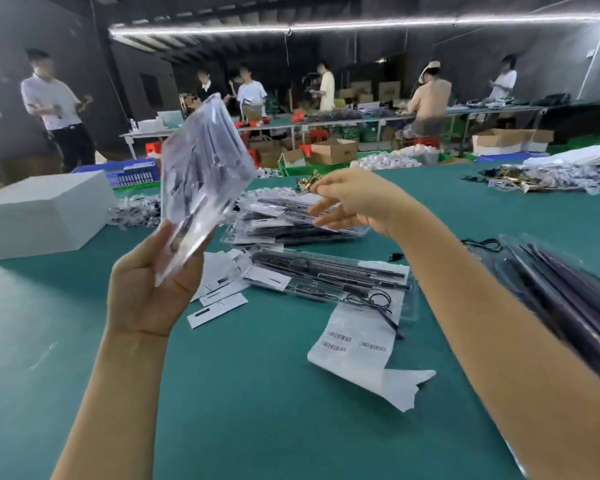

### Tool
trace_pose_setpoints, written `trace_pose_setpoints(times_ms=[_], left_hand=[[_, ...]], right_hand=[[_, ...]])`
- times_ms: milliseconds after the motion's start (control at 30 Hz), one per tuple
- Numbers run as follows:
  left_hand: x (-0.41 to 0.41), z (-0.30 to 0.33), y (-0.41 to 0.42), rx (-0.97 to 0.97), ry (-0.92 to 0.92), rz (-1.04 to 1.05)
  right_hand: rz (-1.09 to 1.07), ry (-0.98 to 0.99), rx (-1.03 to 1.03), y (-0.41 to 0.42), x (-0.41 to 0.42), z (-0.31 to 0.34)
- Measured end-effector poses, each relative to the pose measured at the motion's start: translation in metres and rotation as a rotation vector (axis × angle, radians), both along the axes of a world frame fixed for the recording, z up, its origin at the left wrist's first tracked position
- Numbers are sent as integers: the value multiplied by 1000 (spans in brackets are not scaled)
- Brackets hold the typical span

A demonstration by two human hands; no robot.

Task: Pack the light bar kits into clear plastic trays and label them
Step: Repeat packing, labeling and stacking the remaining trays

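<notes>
My left hand [149, 289] grips the lower end of a packed clear plastic tray [201, 174], blurred and held up tilted above the green table [257, 393]. My right hand [347, 202] hovers with fingers spread and relaxed over a stack of packed trays [291, 223], holding nothing. In front of that stack lies one more tray [329, 275] with black light bars and a cable in it. A strip of barcode labels [354, 344] lies near it. Small white cards [219, 296] are scattered under my left hand.
A white box [42, 213] stands at the left. A pile of black bars in plastic [561, 299] lies at the right edge. Bagged small parts [136, 211] sit behind the stack. Several people stand at far tables among cardboard boxes [333, 150].
</notes>
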State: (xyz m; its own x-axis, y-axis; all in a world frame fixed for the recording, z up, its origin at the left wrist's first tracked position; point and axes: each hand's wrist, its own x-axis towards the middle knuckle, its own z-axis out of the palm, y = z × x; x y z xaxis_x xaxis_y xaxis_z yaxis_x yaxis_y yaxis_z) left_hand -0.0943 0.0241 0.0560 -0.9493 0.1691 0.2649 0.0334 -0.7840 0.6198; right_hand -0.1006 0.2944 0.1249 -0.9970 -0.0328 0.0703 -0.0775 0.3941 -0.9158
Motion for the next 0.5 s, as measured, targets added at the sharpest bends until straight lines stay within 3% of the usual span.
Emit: trace_pose_setpoints(times_ms=[100,267,333,500], left_hand=[[5,-2,9,-101,49,3],[14,-4,43,-180,85,32],[15,-11,59,-257,74,99],[21,-32,93,-388,10,208]], right_hand=[[8,-28,-79,-2,24,-27],[431,-196,-253,-9,53,-56],[507,-213,-308,-14,53,-60],[273,-253,-535,-22,44,-60]])
